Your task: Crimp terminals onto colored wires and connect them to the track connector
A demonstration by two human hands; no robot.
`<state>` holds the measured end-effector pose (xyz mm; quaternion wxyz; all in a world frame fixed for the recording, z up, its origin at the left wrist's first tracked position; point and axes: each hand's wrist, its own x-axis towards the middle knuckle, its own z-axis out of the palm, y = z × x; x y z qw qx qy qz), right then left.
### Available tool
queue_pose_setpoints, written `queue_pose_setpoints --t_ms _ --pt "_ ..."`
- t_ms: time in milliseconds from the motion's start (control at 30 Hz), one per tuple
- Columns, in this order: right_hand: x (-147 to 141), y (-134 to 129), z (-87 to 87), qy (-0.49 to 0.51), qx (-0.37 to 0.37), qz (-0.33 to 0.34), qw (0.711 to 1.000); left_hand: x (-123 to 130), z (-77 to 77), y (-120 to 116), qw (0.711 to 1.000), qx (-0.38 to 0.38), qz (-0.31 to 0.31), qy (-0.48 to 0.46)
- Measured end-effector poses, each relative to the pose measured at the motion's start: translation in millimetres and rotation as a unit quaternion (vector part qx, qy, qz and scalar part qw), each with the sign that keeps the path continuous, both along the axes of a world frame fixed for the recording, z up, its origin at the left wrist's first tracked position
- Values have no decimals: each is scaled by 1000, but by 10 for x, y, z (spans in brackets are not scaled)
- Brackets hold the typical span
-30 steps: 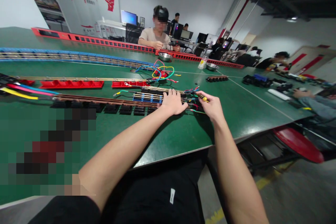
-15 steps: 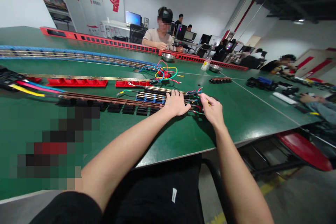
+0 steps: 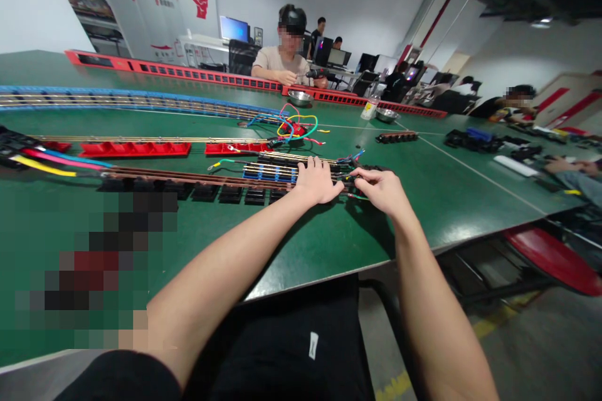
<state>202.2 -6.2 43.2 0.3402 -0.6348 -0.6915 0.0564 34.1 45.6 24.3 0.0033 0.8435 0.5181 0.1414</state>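
My left hand lies with its fingers stretched over the right part of several long strips of metal bars. Beneath it, a blue holder carries brass-coloured bars, and brown bars run along the near side over black supports. My right hand is at the right end of these strips, thumb and fingers pinched together among short wires and dark fittings. What the pinch holds is too small to tell. A green wire with a ring terminal lies left of my left hand.
Red supports and a long blue rail lie beyond the strips. A loop of coloured wires, metal bowls, and a bottle stand farther back. A person sits opposite. A red stool is at right.
My right hand has shifted slightly, its fingertips moving left and lower into the wires at the strips' end. My left hand stays flat in place. The view has tilted a little.
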Motion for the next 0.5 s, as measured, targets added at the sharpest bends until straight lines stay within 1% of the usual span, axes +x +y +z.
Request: queue_pose_setpoints --t_ms 167,333,433,500 --pt "-75 -16 151 -131 -50 -22 990 0 3 12 1000 -14 -5 1" --pt "-180 -52 217 -267 -72 -33 961 -3 6 7 1000 -14 -8 2" --pt "-231 -82 224 -312 -77 -47 946 -4 6 4 1000 -15 -7 4" --pt "-237 -92 223 -314 -76 -48 945 -5 7 5 1000 -15 -7 4"
